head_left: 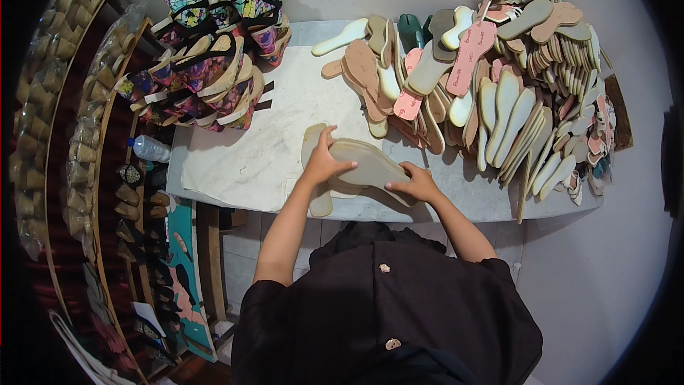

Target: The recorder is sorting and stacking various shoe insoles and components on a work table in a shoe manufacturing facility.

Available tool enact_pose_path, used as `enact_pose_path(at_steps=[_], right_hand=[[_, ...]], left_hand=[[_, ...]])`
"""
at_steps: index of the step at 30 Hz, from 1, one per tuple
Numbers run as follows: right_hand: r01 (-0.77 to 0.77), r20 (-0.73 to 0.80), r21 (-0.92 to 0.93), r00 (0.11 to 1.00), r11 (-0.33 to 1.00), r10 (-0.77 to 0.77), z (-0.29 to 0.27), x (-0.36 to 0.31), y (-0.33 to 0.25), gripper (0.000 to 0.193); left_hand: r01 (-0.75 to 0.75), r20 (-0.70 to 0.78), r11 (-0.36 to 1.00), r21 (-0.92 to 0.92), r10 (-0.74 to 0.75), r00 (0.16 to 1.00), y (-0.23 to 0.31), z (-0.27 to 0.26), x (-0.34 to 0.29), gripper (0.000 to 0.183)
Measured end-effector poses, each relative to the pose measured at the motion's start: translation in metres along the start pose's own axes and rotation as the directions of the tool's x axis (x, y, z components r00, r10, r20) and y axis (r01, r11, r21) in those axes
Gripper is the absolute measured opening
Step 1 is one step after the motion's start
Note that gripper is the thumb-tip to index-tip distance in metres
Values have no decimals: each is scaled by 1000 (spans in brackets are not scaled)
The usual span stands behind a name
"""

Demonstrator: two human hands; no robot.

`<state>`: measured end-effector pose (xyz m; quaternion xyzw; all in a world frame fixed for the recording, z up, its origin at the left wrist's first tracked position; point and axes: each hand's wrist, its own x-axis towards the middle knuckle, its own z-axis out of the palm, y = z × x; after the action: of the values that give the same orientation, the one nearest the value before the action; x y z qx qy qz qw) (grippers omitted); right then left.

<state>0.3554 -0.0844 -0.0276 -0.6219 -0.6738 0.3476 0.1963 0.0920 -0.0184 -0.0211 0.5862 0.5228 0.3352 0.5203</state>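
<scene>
Grey soles (372,164), stacked | long axis runs slantwise, grip to grip | left grip (322,162) pinches one end, right grip (420,184) the other | both touching, neither nearer!

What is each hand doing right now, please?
Left hand: holding stacked grey shoe soles by their left end.
Right hand: holding the same stack's right end.

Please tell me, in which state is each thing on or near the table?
Grey soles: stacked, held in both hands
Left hand: gripping their left end
Right hand: gripping their right end
Pale sole: partly hidden by left hand
Patterned sandals: heaped together
Loose soles: piled, overlapping
Bottle: capped; whether upright, unclear
</scene>
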Motion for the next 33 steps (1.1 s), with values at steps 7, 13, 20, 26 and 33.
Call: enact_pose_path(at_steps=[7, 13, 20, 26, 33], right_hand=[[-401, 128, 194, 915, 895, 382, 46, 13, -16, 68], [-456, 60, -109, 884, 883, 463, 65, 5, -41, 76], [-328, -180, -149, 937, 933, 301, 75, -3, -37, 72], [-215, -74, 3, 974, 977, 215, 79, 1, -19, 64], [-272, -108, 1, 957, 962, 270, 89, -2, -26, 64]], left_hand=[[-195, -221, 809, 554, 369, 903, 3, -2, 23, 56], [-140, -235, 852, 504, 292, 927, -30, 26, 3, 60], [-130, -281, 900, 417, 263, 923, -45, 53, -19, 68], [57, -298, 996, 71, -34, 954, -55, 83, -35, 76], [68, -113, 990, -125, -82, 990, -73, 84, -19, 79]])
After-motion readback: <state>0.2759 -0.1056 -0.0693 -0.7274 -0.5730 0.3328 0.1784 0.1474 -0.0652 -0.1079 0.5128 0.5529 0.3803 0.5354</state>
